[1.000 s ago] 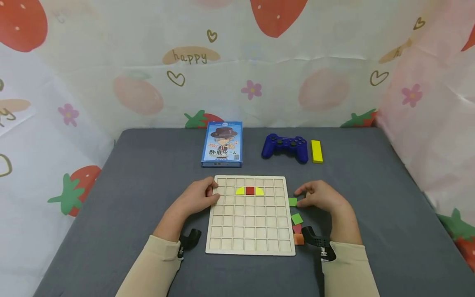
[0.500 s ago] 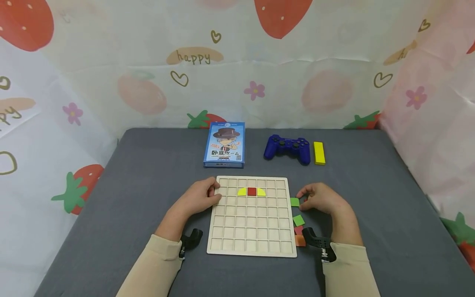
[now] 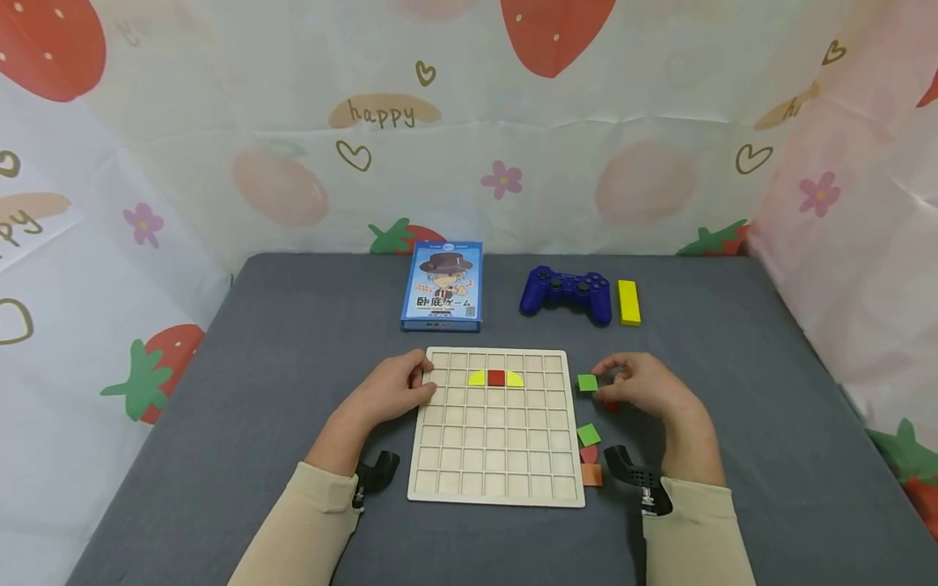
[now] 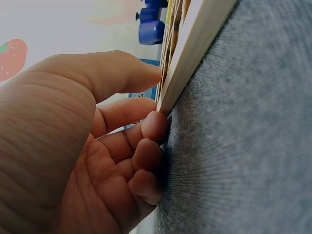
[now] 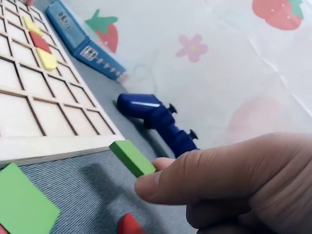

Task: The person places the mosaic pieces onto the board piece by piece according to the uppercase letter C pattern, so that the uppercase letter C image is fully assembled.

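Note:
A wooden grid board (image 3: pixel 506 443) lies on the grey cloth. Its upper rows hold a red square tile (image 3: pixel 496 378) flanked by two yellow rounded pieces (image 3: pixel 515 379). My left hand (image 3: pixel 392 387) grips the board's left rim, thumb at the top face and curled fingers against the side in the left wrist view. Off the right edge, my right hand (image 3: pixel 645 387) pinches a green square tile (image 5: pixel 132 159) between thumb and finger, raised above the cloth. A red piece (image 5: pixel 129 225) lies below that hand. Another green tile (image 3: pixel 589 435) sits beside the board.
A reddish tile (image 3: pixel 589 454) and an orange tile (image 3: pixel 592 475) lie along the board's right edge. Behind the board are a blue game box (image 3: pixel 442 285), a blue game controller (image 3: pixel 566 295) and a yellow block (image 3: pixel 628 303). A printed curtain hangs behind the table.
My right hand has taken hold of the green tile beside the board and lifted it, moving slightly up and right in the head view. The left hand stays at the rim.

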`<state>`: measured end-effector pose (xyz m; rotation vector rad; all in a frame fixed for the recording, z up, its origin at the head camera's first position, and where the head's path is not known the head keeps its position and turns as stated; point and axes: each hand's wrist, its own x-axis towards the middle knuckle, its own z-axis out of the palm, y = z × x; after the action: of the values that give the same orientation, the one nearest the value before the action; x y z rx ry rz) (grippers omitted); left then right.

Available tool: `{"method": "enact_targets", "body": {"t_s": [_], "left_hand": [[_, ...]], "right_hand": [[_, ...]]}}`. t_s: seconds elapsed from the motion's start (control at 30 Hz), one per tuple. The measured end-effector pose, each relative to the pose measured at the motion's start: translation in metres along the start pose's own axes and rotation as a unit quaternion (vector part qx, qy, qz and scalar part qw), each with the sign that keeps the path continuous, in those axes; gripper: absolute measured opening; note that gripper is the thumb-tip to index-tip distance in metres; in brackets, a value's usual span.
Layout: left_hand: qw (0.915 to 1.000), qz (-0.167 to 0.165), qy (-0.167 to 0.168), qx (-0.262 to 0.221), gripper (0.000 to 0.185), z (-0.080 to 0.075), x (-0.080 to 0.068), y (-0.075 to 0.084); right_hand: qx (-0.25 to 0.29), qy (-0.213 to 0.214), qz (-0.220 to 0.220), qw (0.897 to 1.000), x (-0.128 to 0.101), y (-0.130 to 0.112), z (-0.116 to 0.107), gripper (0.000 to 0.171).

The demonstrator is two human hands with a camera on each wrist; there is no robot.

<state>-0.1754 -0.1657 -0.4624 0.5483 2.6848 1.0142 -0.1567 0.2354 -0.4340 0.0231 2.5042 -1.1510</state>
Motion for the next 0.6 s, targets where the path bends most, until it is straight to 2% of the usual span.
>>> {"method": "enact_targets", "body": {"t_s": [0.33,0.6], "left_hand": [[0.9999,0.011,0.0,-0.004,0.021,0.0,0.0,-0.001],[0.9999,0.016,0.003,-0.004,0.021,0.0,-0.001,-0.002]], "right_hand": [[0.044,0.004,-0.053,0.998,-0.009,-0.014,-0.007,0.042],[0.111,-0.004,-0.097,0.989,-0.017,-0.03,-0.005,0.04]]}}
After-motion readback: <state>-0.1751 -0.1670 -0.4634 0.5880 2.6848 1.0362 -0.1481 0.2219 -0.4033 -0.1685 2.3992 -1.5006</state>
